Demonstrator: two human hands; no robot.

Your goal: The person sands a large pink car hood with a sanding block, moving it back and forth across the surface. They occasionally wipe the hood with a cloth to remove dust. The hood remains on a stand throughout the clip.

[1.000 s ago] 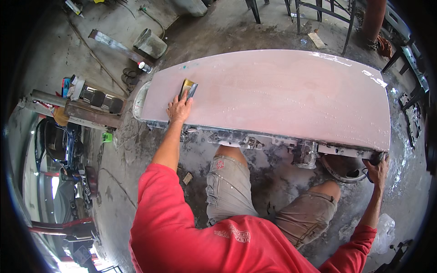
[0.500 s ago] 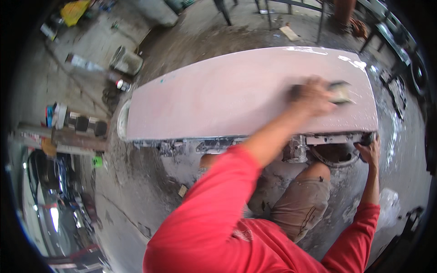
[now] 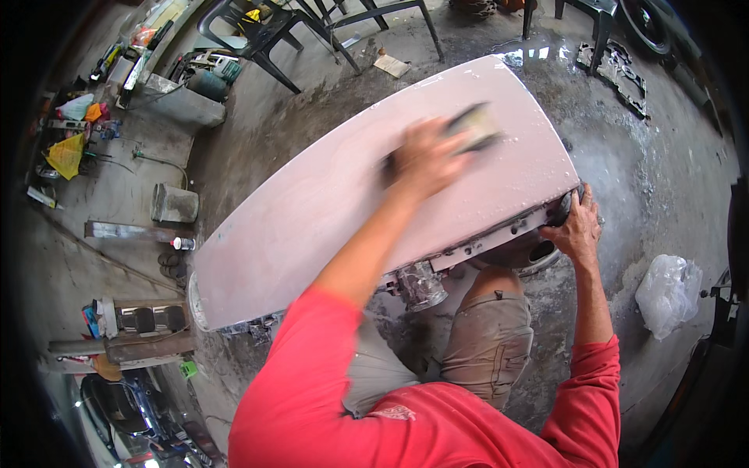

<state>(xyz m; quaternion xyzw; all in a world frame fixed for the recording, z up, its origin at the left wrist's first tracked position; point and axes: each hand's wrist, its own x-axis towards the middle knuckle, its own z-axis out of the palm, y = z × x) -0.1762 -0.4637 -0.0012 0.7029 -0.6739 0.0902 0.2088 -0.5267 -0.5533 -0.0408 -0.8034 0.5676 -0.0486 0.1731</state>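
Observation:
A long, pale pink panel [image 3: 328,210], like a vehicle body panel, lies slantwise before me with drops of water on its right part. My left hand [image 3: 429,156] is closed over a sanding block [image 3: 474,129] on the panel's top face; motion smears both, and a pale patch with dark edges shows past the fingers. At the near right corner, my right hand [image 3: 577,226] is wrapped round the edge, against a dark rounded piece [image 3: 565,207]. Dark metal parts [image 3: 420,285] show along the panel's near edge, above my knees.
Black plastic chairs [image 3: 269,39] stand beyond the panel. To the left are a dirty bucket [image 3: 175,203] and a metal bar [image 3: 133,232]. A clear plastic bag [image 3: 669,295] lies on the wet floor at right, with a flat dark part [image 3: 616,74] farther off.
My view has turned, so the panel appears more slanted. My left hand with the sanding block appears farther left in the picture, still on the panel. My right hand stays at the corner.

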